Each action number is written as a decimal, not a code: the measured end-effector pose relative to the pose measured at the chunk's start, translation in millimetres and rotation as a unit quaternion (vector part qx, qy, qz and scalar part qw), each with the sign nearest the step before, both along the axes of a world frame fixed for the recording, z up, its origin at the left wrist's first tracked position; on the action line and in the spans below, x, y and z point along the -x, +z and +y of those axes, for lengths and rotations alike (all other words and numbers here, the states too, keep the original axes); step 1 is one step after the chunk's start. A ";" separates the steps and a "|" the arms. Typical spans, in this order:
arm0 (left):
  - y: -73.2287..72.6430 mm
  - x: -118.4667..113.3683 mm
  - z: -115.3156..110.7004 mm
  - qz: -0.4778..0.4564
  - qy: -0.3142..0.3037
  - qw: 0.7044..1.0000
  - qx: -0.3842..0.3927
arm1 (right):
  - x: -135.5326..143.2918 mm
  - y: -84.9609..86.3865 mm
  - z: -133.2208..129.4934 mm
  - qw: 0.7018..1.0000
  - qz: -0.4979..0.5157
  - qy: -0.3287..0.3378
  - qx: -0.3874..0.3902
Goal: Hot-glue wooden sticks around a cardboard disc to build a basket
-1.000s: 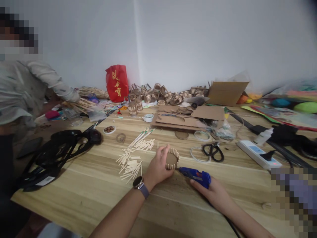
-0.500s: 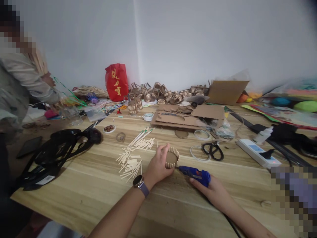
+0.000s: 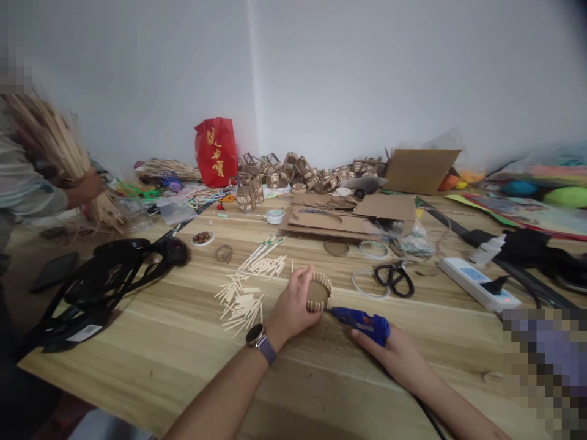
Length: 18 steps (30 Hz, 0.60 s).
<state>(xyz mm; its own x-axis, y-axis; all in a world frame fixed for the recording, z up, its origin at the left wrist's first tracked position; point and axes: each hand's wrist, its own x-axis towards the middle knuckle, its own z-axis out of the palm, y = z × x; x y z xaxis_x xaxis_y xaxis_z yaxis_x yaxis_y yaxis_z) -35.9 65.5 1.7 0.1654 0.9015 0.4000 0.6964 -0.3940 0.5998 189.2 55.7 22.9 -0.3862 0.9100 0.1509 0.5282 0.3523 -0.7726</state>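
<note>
Tilted up off the table is a round cardboard piece [image 3: 318, 293] with short wooden sticks set around its rim. My left hand [image 3: 293, 305], with a watch on the wrist, is closed around its left side. A blue hot glue gun [image 3: 362, 322] lies in the grip of my right hand [image 3: 385, 348]. Its nozzle points left and meets or nearly meets the lower right rim of the round piece; I cannot tell which. Loose short wooden sticks [image 3: 245, 305] are scattered to the left of my left hand, with more sticks [image 3: 266, 264] just behind them.
Scissors [image 3: 394, 278] and a white ring [image 3: 367, 285] lie to the right. Behind are cardboard sheets [image 3: 330, 226], a red bag [image 3: 216, 153] and a heap of small stick-sided baskets [image 3: 316, 174]. A power strip [image 3: 479, 284] stands right. At left, another person's hand [image 3: 89, 186] holds a bundle of long sticks.
At the left, the other person has brought the long stick bundle lower and tilted it. My hands, the round piece and the glue gun have barely moved.
</note>
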 end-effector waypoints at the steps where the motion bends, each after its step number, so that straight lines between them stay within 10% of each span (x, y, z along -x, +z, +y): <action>1: 0.3 0.0 -0.1 0.001 0.000 1.000 0.001 | -0.1 -0.4 0.2 1.000 -0.002 0.001 -0.001; 18: 0.9 0.6 -1.2 0.007 -0.001 1.000 0.006 | 1.3 1.8 -1.5 1.000 -0.002 0.003 -0.003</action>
